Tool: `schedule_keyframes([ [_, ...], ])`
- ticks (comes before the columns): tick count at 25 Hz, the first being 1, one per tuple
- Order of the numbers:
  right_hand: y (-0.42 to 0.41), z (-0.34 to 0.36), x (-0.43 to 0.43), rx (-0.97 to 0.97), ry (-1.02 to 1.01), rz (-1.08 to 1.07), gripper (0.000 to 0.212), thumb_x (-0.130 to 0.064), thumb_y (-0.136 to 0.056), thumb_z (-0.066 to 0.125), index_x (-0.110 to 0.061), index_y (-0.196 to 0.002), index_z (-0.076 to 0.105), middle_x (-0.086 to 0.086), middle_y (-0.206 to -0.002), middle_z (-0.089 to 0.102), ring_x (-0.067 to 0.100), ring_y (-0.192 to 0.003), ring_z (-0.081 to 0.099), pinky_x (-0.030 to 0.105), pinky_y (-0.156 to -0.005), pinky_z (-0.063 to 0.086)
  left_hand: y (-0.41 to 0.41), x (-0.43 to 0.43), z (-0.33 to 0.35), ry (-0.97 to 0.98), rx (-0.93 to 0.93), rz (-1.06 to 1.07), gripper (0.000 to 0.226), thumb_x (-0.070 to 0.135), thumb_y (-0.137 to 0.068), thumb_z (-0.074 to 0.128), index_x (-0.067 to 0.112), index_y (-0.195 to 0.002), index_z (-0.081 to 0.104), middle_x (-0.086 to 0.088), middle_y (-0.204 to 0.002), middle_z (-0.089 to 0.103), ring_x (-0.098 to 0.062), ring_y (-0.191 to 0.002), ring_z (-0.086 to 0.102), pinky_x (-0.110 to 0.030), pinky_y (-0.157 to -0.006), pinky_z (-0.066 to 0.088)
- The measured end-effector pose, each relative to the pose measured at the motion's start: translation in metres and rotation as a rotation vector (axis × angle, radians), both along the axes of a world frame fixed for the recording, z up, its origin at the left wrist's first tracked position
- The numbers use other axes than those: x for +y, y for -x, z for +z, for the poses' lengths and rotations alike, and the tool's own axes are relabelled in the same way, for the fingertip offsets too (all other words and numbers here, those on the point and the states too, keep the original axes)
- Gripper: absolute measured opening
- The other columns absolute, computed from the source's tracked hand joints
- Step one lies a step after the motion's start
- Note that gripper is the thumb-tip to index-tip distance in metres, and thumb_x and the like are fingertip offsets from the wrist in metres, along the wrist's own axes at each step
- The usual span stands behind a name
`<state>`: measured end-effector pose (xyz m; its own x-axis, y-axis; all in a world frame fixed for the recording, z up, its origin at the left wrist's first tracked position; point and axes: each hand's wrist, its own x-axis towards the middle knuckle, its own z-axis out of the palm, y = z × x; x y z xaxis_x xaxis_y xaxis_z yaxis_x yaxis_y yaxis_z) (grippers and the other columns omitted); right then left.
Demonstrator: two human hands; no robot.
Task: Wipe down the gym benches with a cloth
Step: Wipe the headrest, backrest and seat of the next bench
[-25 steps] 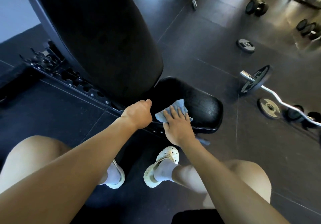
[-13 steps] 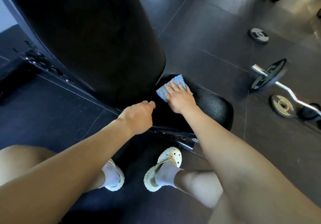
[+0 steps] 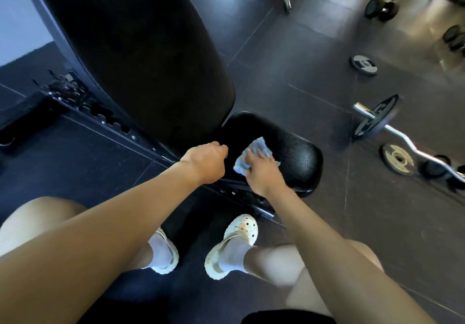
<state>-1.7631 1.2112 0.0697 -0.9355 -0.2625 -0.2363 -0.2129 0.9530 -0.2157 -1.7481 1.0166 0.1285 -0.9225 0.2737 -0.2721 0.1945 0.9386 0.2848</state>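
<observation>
A black gym bench stands in front of me, with its backrest [image 3: 141, 54] raised steeply and its small seat pad [image 3: 297, 157] below to the right. My right hand [image 3: 261, 170] presses a light blue cloth [image 3: 247, 156] flat on the near left part of the seat pad, fingers spread over it. My left hand [image 3: 207, 161] is curled at the seat's left edge beside the gap under the backrest; what it grips is hidden.
The bench frame [image 3: 105, 120] runs off to the left along the dark rubber floor. A curl bar with plates [image 3: 392, 127] lies on the right, loose weight plates [image 3: 363, 64] and dumbbells [image 3: 381, 6] further back. My feet in white clogs [image 3: 231, 245] stand beside the frame.
My right hand has pulled the cloth back from the far part of the seat pad toward its near left side. My left hand stays at the seat's edge.
</observation>
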Motion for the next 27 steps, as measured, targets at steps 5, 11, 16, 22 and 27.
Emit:
schedule_keyframes([
  [5,0.019,-0.018,-0.026,-0.001,-0.067,0.267,0.053,-0.024,-0.107,0.037,-0.017,-0.159,0.028,0.001,-0.169,0.020,0.021,-0.157,0.010,0.045,-0.127,0.009,0.012,0.004,-0.019,0.079,-0.018,-0.046,0.034,0.017,-0.099,0.045,0.019,-0.131,0.056,-0.003,-0.126,0.056,-0.023,-0.103,0.063,-0.032,-0.079,0.050],
  [11,0.126,-0.037,-0.035,0.024,-0.083,0.174,0.051,-0.029,-0.106,0.036,-0.025,-0.157,0.028,-0.002,-0.170,0.012,0.017,-0.157,0.004,0.046,-0.127,0.003,0.095,0.018,-0.043,0.036,-0.040,-0.008,0.031,0.019,-0.096,0.047,0.019,-0.121,0.065,-0.005,-0.125,0.063,-0.031,-0.110,0.065,-0.038,-0.087,0.051],
  [16,0.171,-0.020,-0.036,-0.037,-0.131,0.042,0.046,-0.026,-0.104,0.042,-0.024,-0.150,0.040,-0.001,-0.165,0.029,0.022,-0.153,0.022,0.044,-0.123,0.022,0.157,0.023,-0.024,-0.086,-0.197,0.071,0.028,0.019,-0.096,0.046,0.013,-0.116,0.065,-0.011,-0.117,0.066,-0.034,-0.103,0.065,-0.040,-0.083,0.051],
  [22,0.178,0.156,-0.047,-0.418,0.187,-0.280,0.037,-0.013,-0.098,0.051,-0.012,-0.135,0.060,0.014,-0.133,0.063,0.032,-0.121,0.058,0.037,-0.099,0.044,0.142,-0.011,0.110,-0.038,-0.300,0.107,0.024,0.021,-0.094,0.048,0.014,-0.113,0.062,-0.010,-0.117,0.063,-0.035,-0.105,0.064,-0.042,-0.085,0.053],
  [27,0.160,0.351,-0.046,-0.507,0.599,-0.450,0.048,-0.020,-0.081,0.055,-0.032,-0.127,0.058,0.005,-0.126,0.063,0.024,-0.107,0.065,0.049,-0.098,0.054,0.144,-0.017,0.293,-0.218,-0.250,0.272,0.021,0.023,-0.096,0.046,0.015,-0.110,0.059,-0.008,-0.110,0.065,-0.031,-0.098,0.064,-0.040,-0.084,0.052],
])
